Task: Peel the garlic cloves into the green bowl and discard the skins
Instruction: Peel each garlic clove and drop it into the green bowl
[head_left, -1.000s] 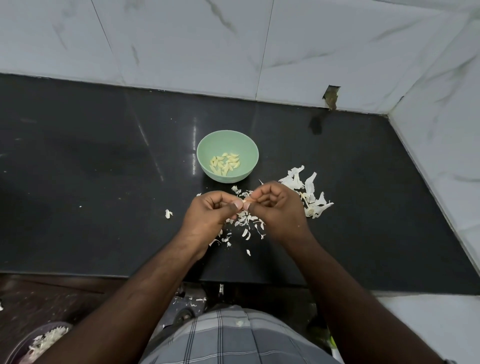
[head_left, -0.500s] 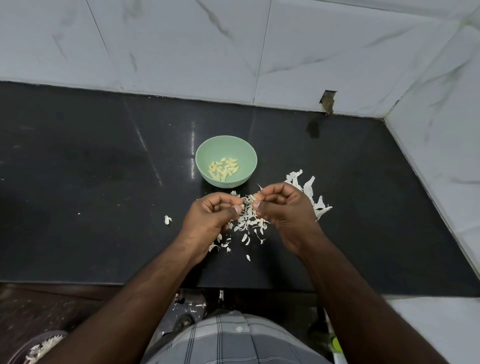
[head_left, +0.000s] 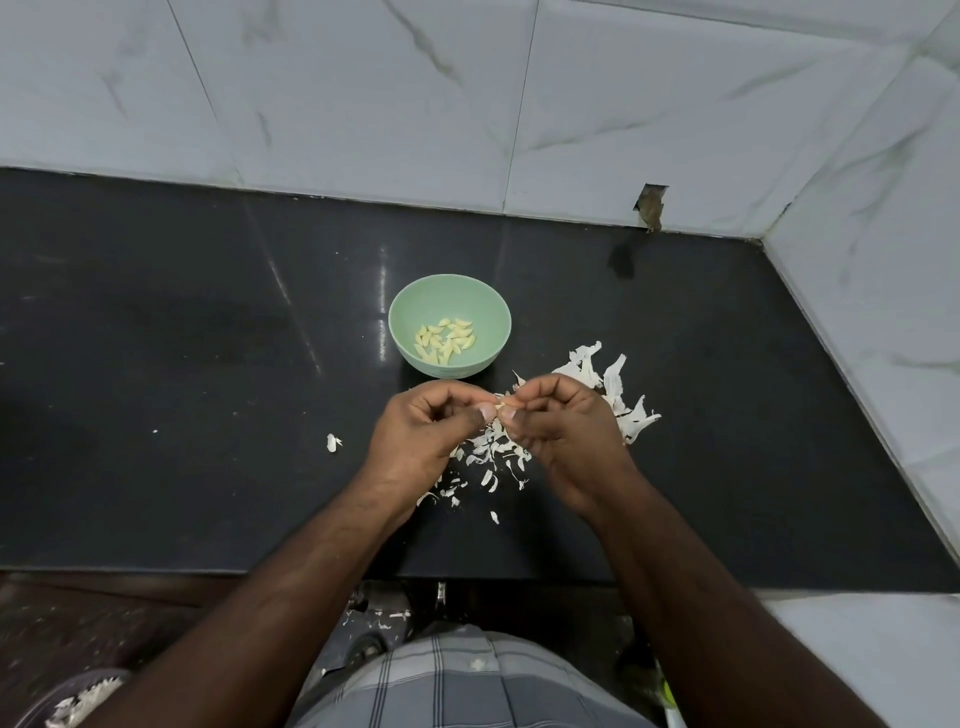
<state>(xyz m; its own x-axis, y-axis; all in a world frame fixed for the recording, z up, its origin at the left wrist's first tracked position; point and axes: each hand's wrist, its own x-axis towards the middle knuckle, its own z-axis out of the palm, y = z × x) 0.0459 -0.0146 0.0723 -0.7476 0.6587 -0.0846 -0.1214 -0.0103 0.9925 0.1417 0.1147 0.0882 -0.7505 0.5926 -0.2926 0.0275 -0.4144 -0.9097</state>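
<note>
Left hand and right hand, fingers curled, meet fingertip to fingertip just in front of the bowl, pinching a clove between them; its long axis cannot be told. Peeled cloves lie in the bowl; skins lie below the hands.

A small pale clove is pinched between the fingertips of both hands, mostly hidden. The green bowl stands upright on the black counter just beyond, with peeled yellowish cloves heaped inside. White papery skins are scattered beneath and right of the hands.
</note>
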